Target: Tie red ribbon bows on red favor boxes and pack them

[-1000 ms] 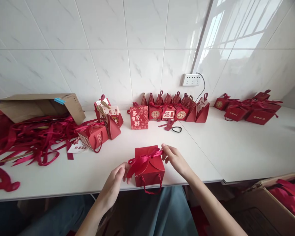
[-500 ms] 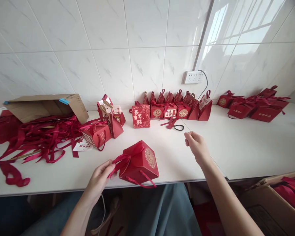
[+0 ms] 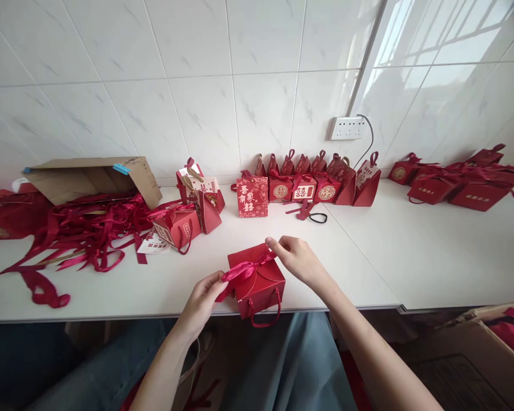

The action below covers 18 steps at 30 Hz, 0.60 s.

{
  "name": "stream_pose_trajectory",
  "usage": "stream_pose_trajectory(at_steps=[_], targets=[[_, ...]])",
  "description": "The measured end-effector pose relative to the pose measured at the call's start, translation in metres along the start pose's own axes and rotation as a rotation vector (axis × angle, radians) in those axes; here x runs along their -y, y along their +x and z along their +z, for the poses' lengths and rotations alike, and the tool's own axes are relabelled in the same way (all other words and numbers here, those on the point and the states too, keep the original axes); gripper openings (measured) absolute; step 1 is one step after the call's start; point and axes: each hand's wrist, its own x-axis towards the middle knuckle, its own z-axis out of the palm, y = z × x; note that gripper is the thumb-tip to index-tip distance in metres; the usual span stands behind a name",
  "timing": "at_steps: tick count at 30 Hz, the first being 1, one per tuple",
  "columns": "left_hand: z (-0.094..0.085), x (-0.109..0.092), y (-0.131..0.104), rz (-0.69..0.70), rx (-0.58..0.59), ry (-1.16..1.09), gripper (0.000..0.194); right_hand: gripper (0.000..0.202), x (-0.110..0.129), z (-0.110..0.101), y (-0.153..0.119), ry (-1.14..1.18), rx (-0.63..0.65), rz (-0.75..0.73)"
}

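A red gift box with a folded-petal top and twisted rope handles stands at the front edge of the white table. Across its top runs a shiny red ribbon, knotted near the middle. My left hand is closed on the ribbon's left end, beside the box. At the box's far right corner, my right hand pinches the ribbon's other end between thumb and fingers. The rope handles hang over the side that faces me.
Loose red ribbons spill from a cardboard box on the left. Small red boxes stand nearby, and a row of others lines the wall. More red boxes sit at right. An open carton is below.
My right hand has come left and down from above the table to the ribbon at the box. The gift box has turned and sits more upright. My left hand still holds ribbon.
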Motion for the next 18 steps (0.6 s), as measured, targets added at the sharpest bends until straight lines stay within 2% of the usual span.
stream_pose_trajectory(at_steps=[2,5,7,9,11,13,16,18], targets=[[0.0,-0.001,0.0,-0.001,0.0,-0.017,0.025,0.047,0.002,0.002,0.004,-0.036,-0.031,-0.022],[0.003,-0.002,0.0,0.004,-0.006,-0.027,0.027,0.04,0.008,0.007,0.005,-0.009,0.05,-0.062],[0.006,-0.001,0.0,0.002,-0.008,-0.023,0.027,0.035,0.01,0.01,0.004,0.071,0.097,-0.097],[0.008,0.001,-0.002,0.004,-0.005,-0.012,0.027,0.031,0.007,0.012,0.004,0.186,0.09,-0.123],[0.006,0.002,-0.004,0.027,-0.004,-0.014,0.03,0.03,-0.003,0.009,0.006,0.314,-0.03,-0.112],[-0.005,0.003,-0.009,0.064,-0.041,-0.026,0.031,0.029,-0.02,-0.002,0.007,0.432,-0.242,-0.064],[-0.033,-0.003,-0.018,0.102,-0.219,-0.067,0.027,0.024,-0.05,-0.031,0.003,0.567,-0.534,0.023],[-0.052,-0.012,-0.024,0.13,-0.356,-0.115,0.026,0.024,-0.066,-0.052,-0.004,0.612,-0.654,0.053]])
